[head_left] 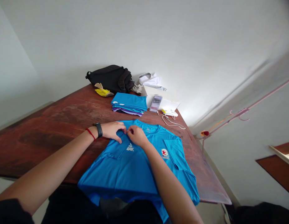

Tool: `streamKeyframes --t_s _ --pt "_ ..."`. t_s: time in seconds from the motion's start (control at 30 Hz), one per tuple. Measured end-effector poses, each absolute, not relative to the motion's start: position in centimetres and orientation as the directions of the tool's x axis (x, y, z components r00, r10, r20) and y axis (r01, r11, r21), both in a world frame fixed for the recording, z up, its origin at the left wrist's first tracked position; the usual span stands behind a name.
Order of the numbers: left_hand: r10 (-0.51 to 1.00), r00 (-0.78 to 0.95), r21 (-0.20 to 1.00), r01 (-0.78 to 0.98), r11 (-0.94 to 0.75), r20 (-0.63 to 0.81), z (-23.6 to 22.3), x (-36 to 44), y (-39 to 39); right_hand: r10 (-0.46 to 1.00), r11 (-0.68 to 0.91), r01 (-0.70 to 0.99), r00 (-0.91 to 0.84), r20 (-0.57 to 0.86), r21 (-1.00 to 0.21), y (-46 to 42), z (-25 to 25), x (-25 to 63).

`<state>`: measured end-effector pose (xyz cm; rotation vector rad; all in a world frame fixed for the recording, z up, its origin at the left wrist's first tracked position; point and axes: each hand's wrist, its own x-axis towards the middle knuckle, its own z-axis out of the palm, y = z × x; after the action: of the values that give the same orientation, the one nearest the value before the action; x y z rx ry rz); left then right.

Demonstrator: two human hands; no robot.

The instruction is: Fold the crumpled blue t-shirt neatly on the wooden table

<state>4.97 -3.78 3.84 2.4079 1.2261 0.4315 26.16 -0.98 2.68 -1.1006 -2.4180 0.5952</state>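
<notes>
A blue T-shirt (pixel 135 168) lies front up on the table, its neckline at the far end and its hem hanging over the near edge. One short sleeve is laid inward over the right side of the chest, by a round red-and-white logo. My left hand (pixel 113 130) rests at the shirt's left shoulder, thumb apart from the fingers, with a black wristband and a red cord on that wrist. Just left of the collar, above the white chest lettering, my right hand (pixel 137 136) is closed, its fingertips pinching the shirt's fabric.
Folded blue and purple clothes (pixel 129 101) are stacked beyond the shirt on the brown wooden table (pixel 72 109). Behind stand a black bag (pixel 109 77), a yellow packet (pixel 103 92), a white box (pixel 170 103) and a white cable (pixel 173 124). A pink rack (pixel 247 110) is at right.
</notes>
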Motion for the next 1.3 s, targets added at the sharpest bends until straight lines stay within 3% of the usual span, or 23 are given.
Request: streamKeyframes --t_s 0.3,0.9,1.3 --pt "0.810 0.526 0.369 0.829 -0.420 -0.259 4.5 5.1 -5.7 0.785 0.575 0.633 -0.605 0.133 -0.519 -0.6 2.7 26.3" --pt "0.818 0.520 0.322 0.840 -0.437 -0.245 3.1 1.2 -8.1 0.751 0.618 0.627 -0.650 0.118 -0.474 -0.6 2.6 26.4" --pt "0.822 0.391 0.232 0.919 -0.320 -0.415 5.1 2.5 -8.0 0.659 0.662 0.537 -0.749 0.064 -0.523 -0.2 2.7 27.1"
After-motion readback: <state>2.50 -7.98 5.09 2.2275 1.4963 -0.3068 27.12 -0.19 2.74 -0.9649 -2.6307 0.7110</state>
